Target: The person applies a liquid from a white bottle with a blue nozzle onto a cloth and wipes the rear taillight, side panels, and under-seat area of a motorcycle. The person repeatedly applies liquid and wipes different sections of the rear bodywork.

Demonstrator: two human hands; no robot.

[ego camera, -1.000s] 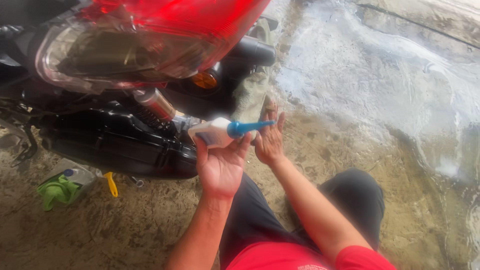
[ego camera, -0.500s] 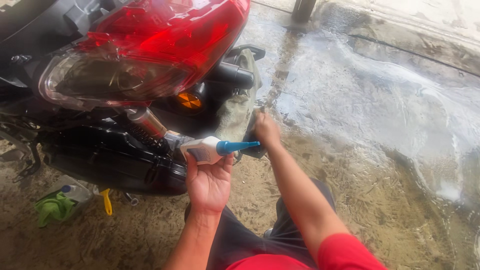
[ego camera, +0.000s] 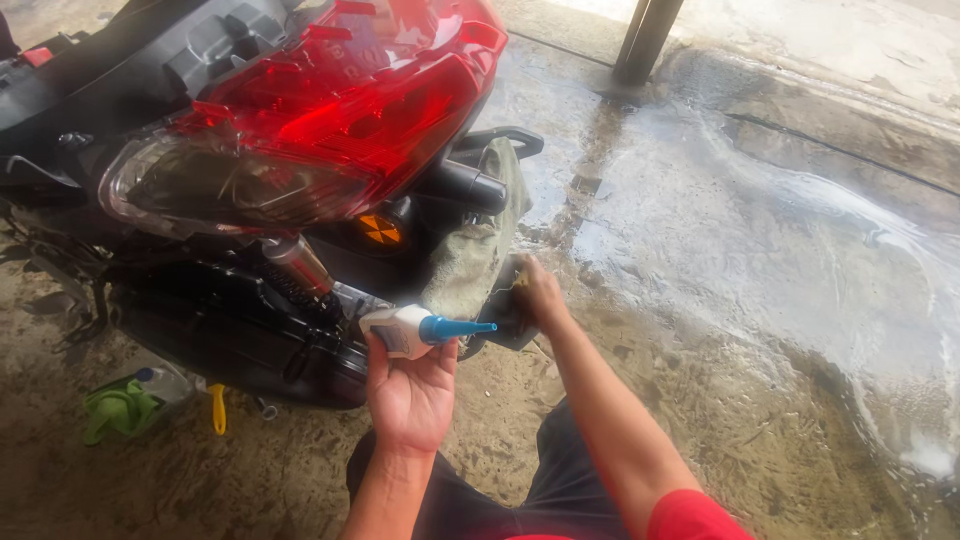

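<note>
Right hand (ego camera: 533,290) has moved off the bottle nozzle and further in under the tail, now pressing a dirty rag (ego camera: 478,262) against the mudguard (ego camera: 500,175); left hand (ego camera: 410,385) has stayed wrapped around the white bottle (ego camera: 400,330), blue nozzle pointing right, near the black exhaust (ego camera: 240,340). Looks mid-clean: rag on the part, mudguard grimy, floor (ego camera: 760,250) to the right wet. Red tail light (ego camera: 330,120) overhangs the work; green cloth (ego camera: 115,410) and yellow tool (ego camera: 217,408) lie left, near the wheel.

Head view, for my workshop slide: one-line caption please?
Left hand holds a blue-nozzled white bottle while right hand touches the scooter's rear mudguard.
</note>
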